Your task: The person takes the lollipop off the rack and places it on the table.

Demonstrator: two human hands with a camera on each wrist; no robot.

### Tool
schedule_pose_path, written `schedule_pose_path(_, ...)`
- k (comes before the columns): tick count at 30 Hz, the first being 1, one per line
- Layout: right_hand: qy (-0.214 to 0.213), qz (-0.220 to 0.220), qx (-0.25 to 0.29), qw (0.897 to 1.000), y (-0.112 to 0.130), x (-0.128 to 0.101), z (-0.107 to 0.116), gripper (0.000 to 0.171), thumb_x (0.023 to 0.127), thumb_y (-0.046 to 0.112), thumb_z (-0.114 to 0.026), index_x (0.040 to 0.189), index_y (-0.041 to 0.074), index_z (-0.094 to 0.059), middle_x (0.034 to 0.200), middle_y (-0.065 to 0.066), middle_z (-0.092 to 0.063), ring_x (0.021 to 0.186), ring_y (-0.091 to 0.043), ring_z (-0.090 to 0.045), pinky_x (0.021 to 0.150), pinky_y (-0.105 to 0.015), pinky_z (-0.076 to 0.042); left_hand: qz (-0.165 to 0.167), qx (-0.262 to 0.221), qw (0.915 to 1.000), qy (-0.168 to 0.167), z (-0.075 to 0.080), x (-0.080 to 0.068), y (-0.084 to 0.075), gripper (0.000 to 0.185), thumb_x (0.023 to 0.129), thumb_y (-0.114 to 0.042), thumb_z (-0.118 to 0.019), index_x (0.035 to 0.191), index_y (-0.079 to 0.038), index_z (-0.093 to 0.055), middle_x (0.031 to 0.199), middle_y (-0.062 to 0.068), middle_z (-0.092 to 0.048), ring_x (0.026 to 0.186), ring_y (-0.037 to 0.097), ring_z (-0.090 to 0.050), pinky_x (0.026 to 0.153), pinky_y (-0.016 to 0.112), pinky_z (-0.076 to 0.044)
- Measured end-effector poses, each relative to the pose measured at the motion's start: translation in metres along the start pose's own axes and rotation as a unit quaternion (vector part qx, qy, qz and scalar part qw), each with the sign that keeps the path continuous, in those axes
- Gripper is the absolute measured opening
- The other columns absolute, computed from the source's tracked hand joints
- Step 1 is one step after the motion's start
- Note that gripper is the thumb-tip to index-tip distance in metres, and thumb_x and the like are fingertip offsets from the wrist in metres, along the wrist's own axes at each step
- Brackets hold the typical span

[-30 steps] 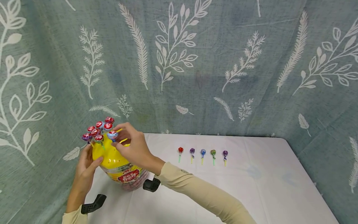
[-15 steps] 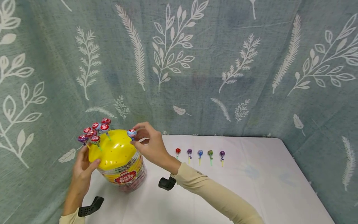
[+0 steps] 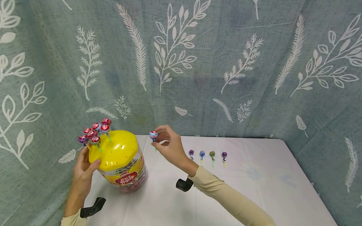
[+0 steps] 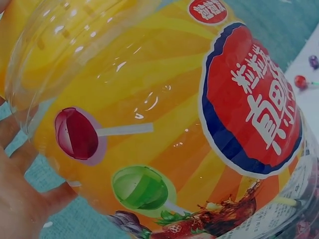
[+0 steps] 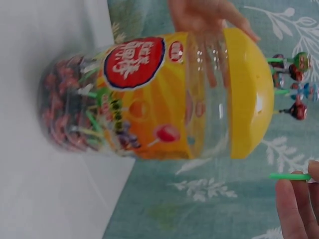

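A big clear lollipop jar with a domed yellow lid stands tilted on the table's left side. My left hand grips its left side near the lid, thumb in front; some fingers are hidden behind. Several wrapped lollipops stick up from holes at the lid's left. Right of the lid, my right hand pinches a lollipop with a light-blue wrapper, head up and apart from the jar. Its green stick points toward the lid's side in the right wrist view.
Several lollipops, such as a blue one and a green one, lie in a row on the white table. A red lollipop shows in the left wrist view. A leaf-patterned curtain hangs behind.
My right hand has moved right with the pinched lollipop, from above the lid to beyond its right side, and covers the red lollipop in the head view. My left hand stays on the jar.
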State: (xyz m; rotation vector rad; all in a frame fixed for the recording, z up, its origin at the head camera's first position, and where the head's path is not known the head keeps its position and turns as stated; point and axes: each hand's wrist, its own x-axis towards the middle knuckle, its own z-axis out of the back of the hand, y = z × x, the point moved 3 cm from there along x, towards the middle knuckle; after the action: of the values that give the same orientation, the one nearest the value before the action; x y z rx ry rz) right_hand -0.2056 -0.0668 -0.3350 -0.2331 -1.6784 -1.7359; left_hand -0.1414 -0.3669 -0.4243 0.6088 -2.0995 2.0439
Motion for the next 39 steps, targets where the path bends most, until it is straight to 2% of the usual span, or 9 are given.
schedule_pose_path(3,-0.003,-0.009,-0.005,1.0,0.0,-0.004,0.007,0.038,0.079,-0.012,-0.067,0.113,-0.006,-0.05,0.089,-0.024,-0.064,0.078,-0.037,-0.063,0.064,-0.043,-0.055,0.0,-0.002,1.0,-0.005,0.0,0.0,0.001,0.066,0.09,0.008,-0.044,0.149,-0.012,-0.022,0.15,0.009,-0.024,0.129,0.018,-0.031,0.095,0.012,-0.036)
schedule_pose_path(10,-0.009,-0.017,-0.031,0.999,-0.009,-0.013,0.025,0.039,0.078,-0.012,-0.067,0.113,-0.006,-0.051,0.088,-0.025,-0.064,0.078,-0.036,-0.064,0.064,-0.038,-0.055,0.002,-0.003,0.9998,-0.018,0.0,0.0,0.003,0.067,0.09,0.008,-0.044,0.15,-0.013,-0.022,0.151,0.009,-0.023,0.129,0.019,-0.032,0.096,0.013,-0.036)
schedule_pose_path(16,-0.011,-0.035,-0.053,0.998,-0.014,-0.02,0.041,0.038,0.079,-0.011,-0.068,0.113,-0.006,-0.051,0.089,-0.024,-0.064,0.079,-0.035,-0.064,0.064,-0.042,-0.055,0.004,-0.008,0.9997,-0.022,-0.001,0.0,0.002,0.066,0.09,0.007,-0.044,0.15,-0.013,-0.022,0.151,0.009,-0.023,0.129,0.019,-0.032,0.096,0.013,-0.036)
schedule_pose_path(22,-0.02,-0.047,-0.059,0.997,-0.022,-0.028,0.057,0.039,0.079,-0.012,-0.067,0.114,-0.008,-0.05,0.088,-0.026,-0.062,0.079,-0.038,-0.064,0.062,-0.041,-0.055,0.004,-0.006,0.9995,-0.031,-0.002,0.0,0.003,0.066,0.09,0.007,-0.045,0.149,-0.013,-0.023,0.15,0.009,-0.026,0.128,0.019,-0.034,0.096,0.013,-0.037)
schedule_pose_path(32,-0.049,-0.089,-0.096,0.99,-0.032,-0.043,0.085,0.04,0.078,-0.011,-0.068,0.114,-0.007,-0.052,0.088,-0.026,-0.062,0.079,-0.036,-0.064,0.065,-0.044,-0.054,0.002,-0.007,0.9994,-0.034,-0.003,0.0,0.002,0.066,0.09,0.008,-0.044,0.149,-0.012,-0.025,0.148,0.01,-0.027,0.126,0.019,-0.036,0.095,0.013,-0.037)
schedule_pose_path(39,-0.064,-0.09,-0.119,0.987,-0.037,-0.053,0.103,0.041,0.078,-0.011,-0.069,0.115,-0.007,-0.053,0.087,-0.025,-0.062,0.078,-0.037,-0.064,0.062,-0.039,-0.055,0.004,-0.006,0.9994,-0.034,-0.003,-0.002,0.001,0.066,0.09,0.007,-0.045,0.149,-0.012,-0.024,0.151,0.01,-0.024,0.129,0.019,-0.033,0.096,0.013,-0.036)
